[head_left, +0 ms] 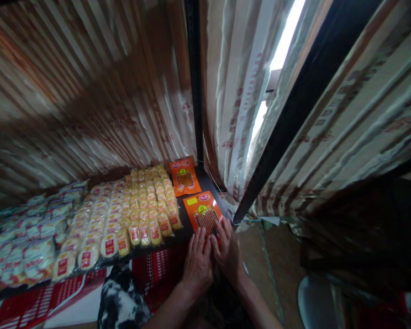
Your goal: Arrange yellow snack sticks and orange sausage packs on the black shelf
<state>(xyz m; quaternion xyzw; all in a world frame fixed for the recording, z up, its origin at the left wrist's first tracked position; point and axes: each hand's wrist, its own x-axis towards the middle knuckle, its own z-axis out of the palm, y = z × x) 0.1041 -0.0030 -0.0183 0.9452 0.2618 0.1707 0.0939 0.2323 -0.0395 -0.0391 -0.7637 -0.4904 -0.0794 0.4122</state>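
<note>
Both my hands rest side by side at the near edge of a dark shelf (180,234). My left hand (197,261) lies with fingers stretched out, fingertips touching the lower edge of an orange snack packet (202,211). My right hand (229,249) lies flat beside it, fingers extended onto the same packet's near right corner. A second orange packet (184,176) lies farther back on the shelf, apart from both hands.
Rows of yellow and white wrapped snacks (137,212) fill the shelf to the left, with pale packets (27,242) farther left. Corrugated metal walls (89,100) rise behind. A black post (193,82) and a slanted black frame (287,114) stand close by. Red printed sheets (51,297) hang below the shelf.
</note>
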